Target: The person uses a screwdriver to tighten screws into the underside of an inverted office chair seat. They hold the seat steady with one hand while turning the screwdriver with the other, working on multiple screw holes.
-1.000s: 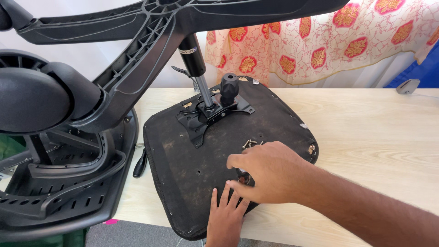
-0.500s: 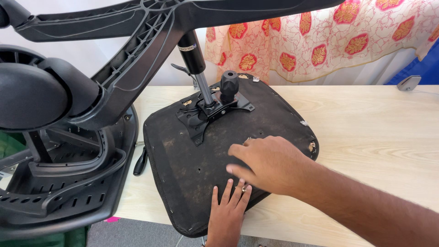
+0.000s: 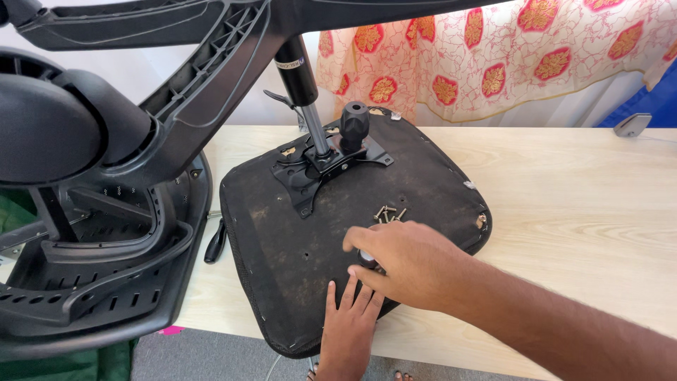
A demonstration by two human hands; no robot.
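My right hand [image 3: 405, 264] now sits a little toward 6 o'clock on the upturned seat [image 3: 282, 240], uncovering a small heap of screws [image 3: 388, 213] at its 12 o'clock. My left hand [image 3: 349, 317] spreads its fingers [image 3: 331, 296] flatter beneath it.

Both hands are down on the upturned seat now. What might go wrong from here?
The loose screws lie unboxed on the sloping seat just beyond the right hand; a nudge may scatter them. The left hand sits under the right one, so a slip could pinch it. The chair base overhangs and might tip.
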